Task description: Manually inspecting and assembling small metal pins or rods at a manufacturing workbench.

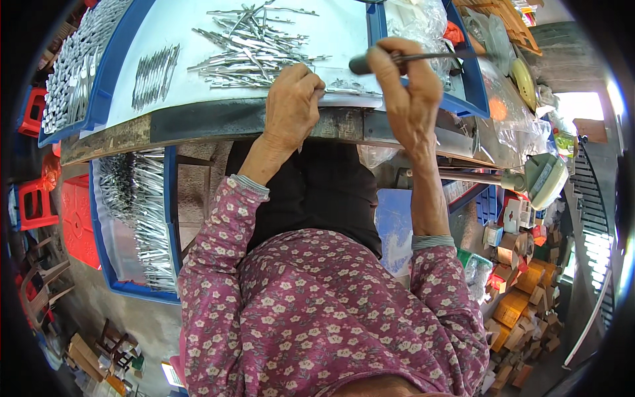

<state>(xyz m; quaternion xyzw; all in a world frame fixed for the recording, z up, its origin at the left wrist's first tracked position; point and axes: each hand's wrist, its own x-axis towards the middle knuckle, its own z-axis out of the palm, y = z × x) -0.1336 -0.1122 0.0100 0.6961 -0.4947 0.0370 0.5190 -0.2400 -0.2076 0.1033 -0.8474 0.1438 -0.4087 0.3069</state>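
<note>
My left hand [291, 106] is closed at the front edge of the white work surface [172, 30], fingertips pinched together and hiding what is between them. A thin silvery strip lies right beside those fingertips. Raised a little to the right, my right hand [413, 92] grips a dark hand tool [359, 64] with a thick rounded end toward the left and a thin shaft [456, 55] pointing right. Just beyond my left hand is a loose heap of thin silvery metal pieces [254, 46]. Farther left, a neat row of similar pieces [155, 76] lies side by side.
A blue-rimmed tray [99, 99] packed with metal pieces stands at the left. Another blue tray [173, 225] with more sits below. Clear plastic bags [413, 20] fill the right side. A lamp [546, 178] juts out below the table's right end. Red stools [36, 205] stand at far left.
</note>
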